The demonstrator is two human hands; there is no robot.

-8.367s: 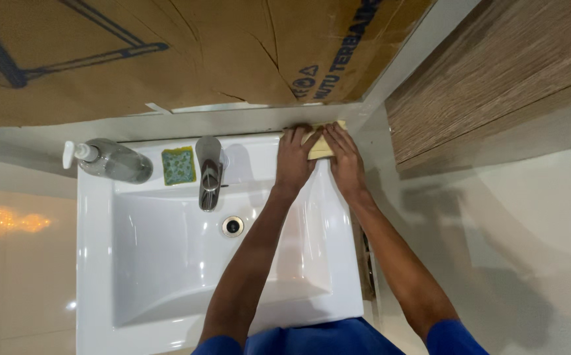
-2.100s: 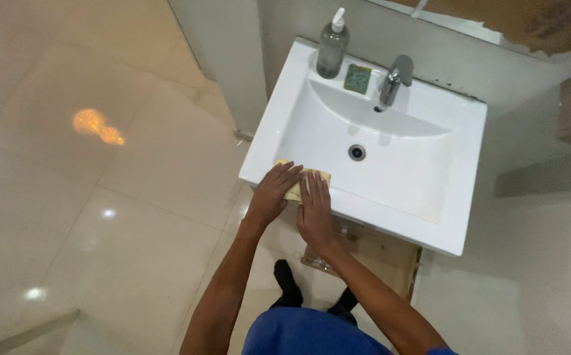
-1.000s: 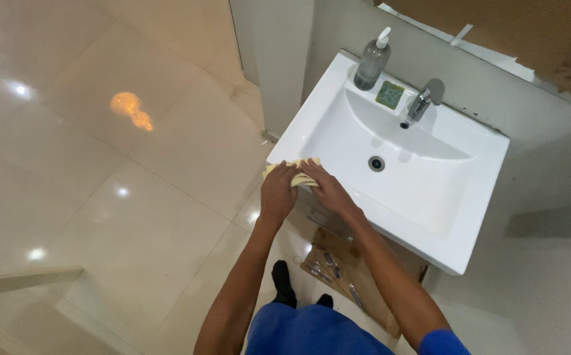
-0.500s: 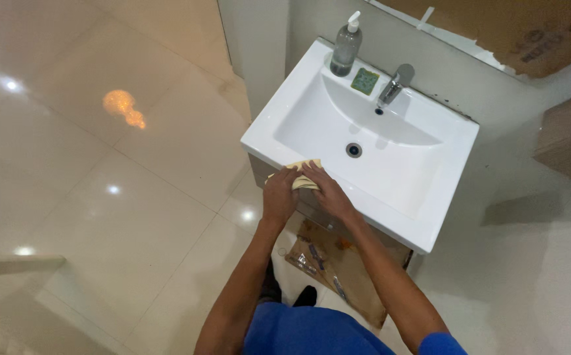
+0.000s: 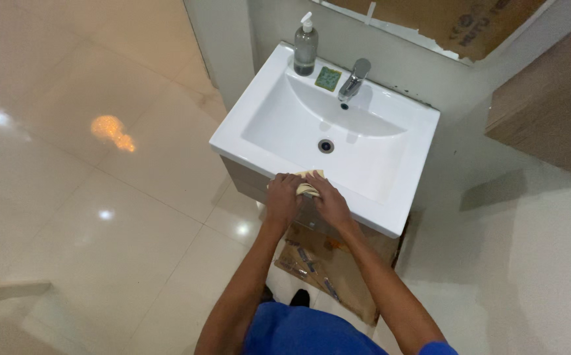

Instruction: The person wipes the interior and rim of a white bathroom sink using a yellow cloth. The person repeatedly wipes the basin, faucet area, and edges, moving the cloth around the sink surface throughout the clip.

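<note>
Right now the big shiny floor (image 5: 101, 217) is all around, and the white sink (image 5: 357, 167) sits in the middle of the view on a brown cabinet (image 5: 242, 181). Both hands are at the front edge of the sink, the side close to the person. The left hand (image 5: 283, 200) and the right hand (image 5: 328, 200) are side by side, almost touching. Between them is a small yellow cloth (image 5: 308, 184), bunched up, right on the front rim. Each hand has a closed grip on the cloth, with the fingers curled over it and pressing it down on the rim. The bowl looks white and clean, so I think a good part of the wiping is done. The front rim is the part being wiped, and I cannot tell if the right side of the rim is done. Flat cardboard (image 5: 328, 276) lies on the floor under the sink. At the back stand a soap bottle (image 5: 306, 49), a silver tap (image 5: 354, 79) and a little green sponge (image 5: 329, 78), well away from the hands. The dark drain (image 5: 325, 146) is the smallest thing in the bowl.
</note>
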